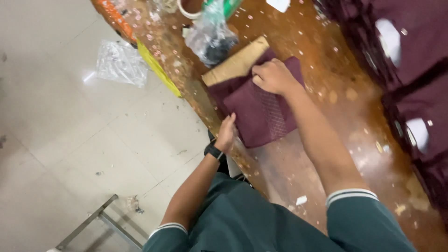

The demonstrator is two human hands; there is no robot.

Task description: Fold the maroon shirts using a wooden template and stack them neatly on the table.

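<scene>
We've got a folded maroon cloth (261, 114) on the tabletop (336, 135); soft, light, floppy, prob. slides; left hand (226, 133) pinches its edge; right hand (273, 77) presses flat, fingers curled; best grip at the folded edges.

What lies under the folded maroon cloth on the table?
A tan cardboard sheet sticks out from beneath the maroon cloth, on the wooden table. How far it extends underneath is hidden.

The left hand's (227, 133) fingertips are tucked under the folded maroon cloth's (261, 114) edge. The cardboard sheet (235, 64) disappears beneath that cloth. The top edge cuts off a tape roll (189, 8). What the crumpled plastic bag (211, 38) holds is too blurred to tell.
</scene>
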